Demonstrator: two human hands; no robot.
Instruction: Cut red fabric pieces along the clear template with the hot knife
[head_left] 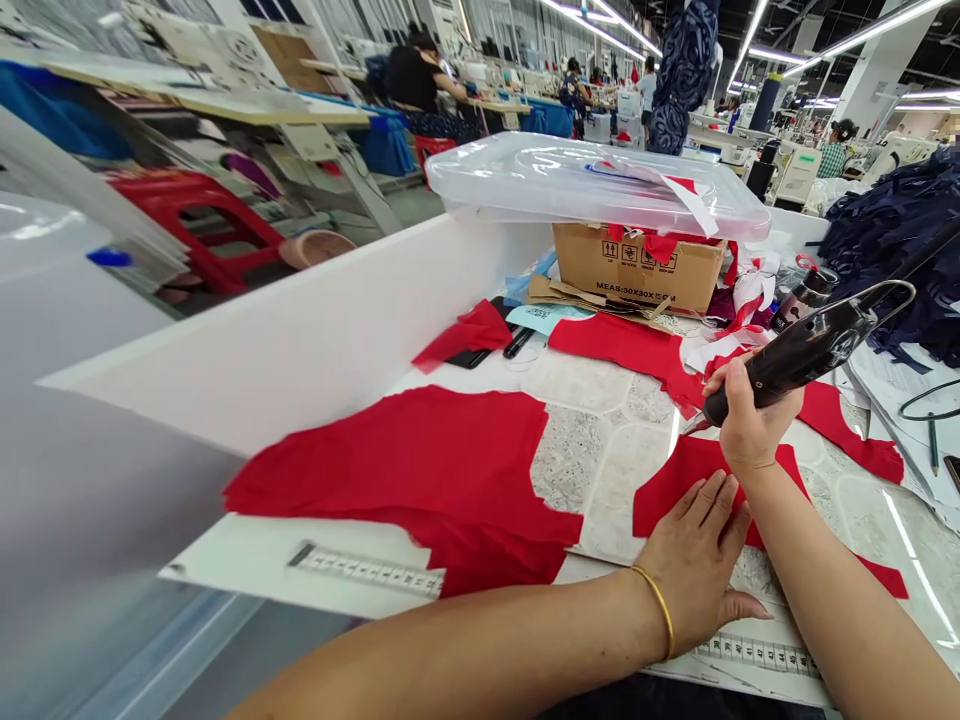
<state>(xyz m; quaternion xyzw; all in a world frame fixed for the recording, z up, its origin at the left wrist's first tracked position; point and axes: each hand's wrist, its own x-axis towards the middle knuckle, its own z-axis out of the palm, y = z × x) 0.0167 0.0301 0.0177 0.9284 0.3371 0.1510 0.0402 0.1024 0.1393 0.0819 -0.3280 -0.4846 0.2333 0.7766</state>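
Observation:
My right hand is closed round a black hand-held tool with a cord; its metal tip touches the upper edge of a small red fabric piece. My left hand, with a gold bangle on the wrist, lies flat with fingers stretched out, pressing that same piece onto the pale patterned table. A large red fabric piece lies to the left, apart from both hands.
More red pieces lie farther back beside a cardboard box with a clear plastic lid on top. Dark blue fabric is piled at the right. A measuring tape runs along the front edge. People work at distant tables.

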